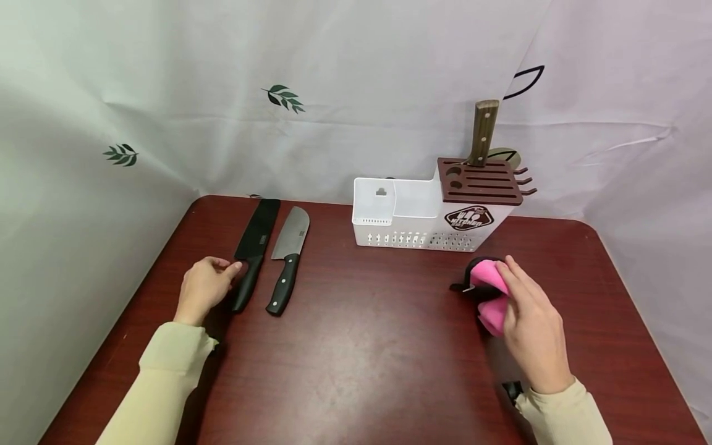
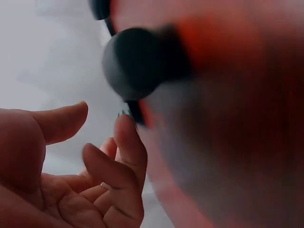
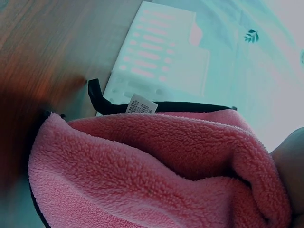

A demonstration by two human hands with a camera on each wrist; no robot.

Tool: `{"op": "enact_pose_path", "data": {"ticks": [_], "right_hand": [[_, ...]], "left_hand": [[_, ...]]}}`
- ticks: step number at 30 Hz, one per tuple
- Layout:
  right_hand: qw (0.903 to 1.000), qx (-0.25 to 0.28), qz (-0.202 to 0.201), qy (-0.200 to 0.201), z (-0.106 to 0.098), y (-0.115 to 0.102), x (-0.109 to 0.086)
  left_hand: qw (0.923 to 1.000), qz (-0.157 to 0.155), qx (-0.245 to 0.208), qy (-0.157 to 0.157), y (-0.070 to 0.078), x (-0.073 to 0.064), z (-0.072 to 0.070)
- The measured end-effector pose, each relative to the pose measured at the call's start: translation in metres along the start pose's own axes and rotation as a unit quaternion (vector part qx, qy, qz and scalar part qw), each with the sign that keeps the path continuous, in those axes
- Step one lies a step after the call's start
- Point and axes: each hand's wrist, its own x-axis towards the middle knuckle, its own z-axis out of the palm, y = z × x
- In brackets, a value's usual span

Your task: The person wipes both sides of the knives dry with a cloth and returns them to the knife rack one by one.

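Note:
My left hand (image 1: 204,287) is beside the handle of an all-black knife (image 1: 259,238) lying on the table at the left. In the left wrist view, its thumb and loosely bent fingers (image 2: 116,175) stand apart with nothing between them. A blurred dark rounded end (image 2: 133,64) shows just past the fingertips. To the right lies a second knife with a steel blade (image 1: 292,232) and black riveted handle. On the right, my right hand (image 1: 534,324) grips a folded pink fleecy cloth (image 3: 133,175) with black edging, a loop and a white tag.
A white perforated knife rack (image 1: 408,238) with a brown slotted top (image 1: 481,191) stands at the back. A wooden-handled utensil (image 1: 483,133) is upright in a slot; brown hooks (image 1: 525,181) stick out at its right. Behind the red-brown table (image 1: 345,371) hangs a pale curtain (image 1: 334,136).

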Motion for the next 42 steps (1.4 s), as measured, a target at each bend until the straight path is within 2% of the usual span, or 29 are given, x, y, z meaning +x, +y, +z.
{"op": "enact_pose_path", "data": {"ticks": [7, 14, 19, 26, 37, 42], "right_hand": [[1.0, 0.0, 0.004, 0.0, -0.002, 0.001, -0.001], [1.0, 0.0, 0.008, -0.002, -0.003, 0.002, -0.001], [1.0, -0.003, 0.009, -0.002, -0.003, 0.002, -0.002], [0.9998, -0.006, 0.015, -0.007, -0.004, 0.003, -0.002], [0.9998, -0.007, 0.018, -0.007, -0.004, 0.005, -0.003], [0.9997, -0.007, 0.02, -0.009, -0.004, 0.005, -0.004]], "left_hand": [[0.9994, 0.014, 0.032, 0.002, -0.006, -0.013, 0.011], [0.9988, 0.023, 0.044, -0.008, -0.005, -0.021, 0.011], [0.9981, 0.023, 0.05, -0.026, -0.004, -0.022, 0.011], [0.9987, 0.024, 0.043, -0.016, -0.005, -0.02, 0.016], [0.9985, 0.02, 0.026, -0.044, -0.009, -0.016, 0.014], [0.9986, 0.017, 0.025, -0.042, -0.009, -0.014, 0.015]]}}
